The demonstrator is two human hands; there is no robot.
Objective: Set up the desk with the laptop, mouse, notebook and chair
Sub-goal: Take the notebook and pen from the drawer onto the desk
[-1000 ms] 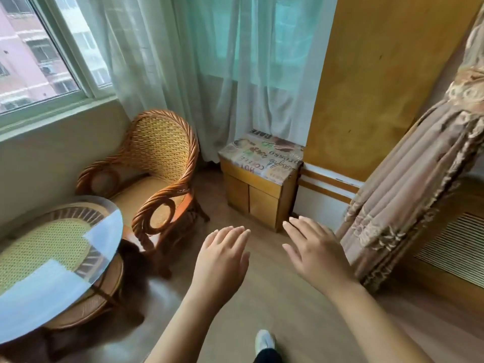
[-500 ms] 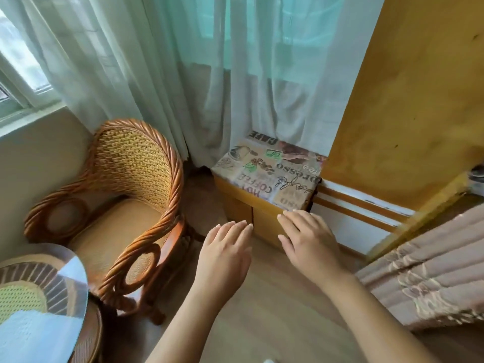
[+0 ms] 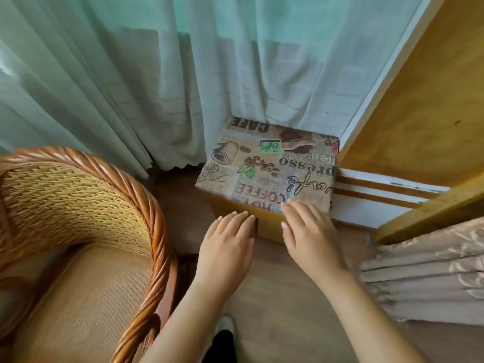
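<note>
A low wooden stool (image 3: 269, 226) with a coffee-print cushion (image 3: 264, 169) stands on the floor against the sheer curtain. My left hand (image 3: 226, 247) is held out flat in front of the stool's wooden side, fingers together, holding nothing. The fingertips of my right hand (image 3: 307, 237) reach the cushion's near edge, palm down and empty. A wicker armchair (image 3: 78, 224) with a woven back fills the lower left. No laptop, mouse or notebook is in view.
A sheer green-white curtain (image 3: 162, 79) hangs behind the stool. A yellow wooden panel (image 3: 424, 100) stands at the right, with a patterned beige drape (image 3: 429, 273) below it. Wooden floor (image 3: 282, 305) lies between chair and drape; my shoe (image 3: 225, 326) shows at the bottom.
The view has closed in on the stool and tilted down. Both hands have reached forward to its near edge. The round glass table has left the frame.
</note>
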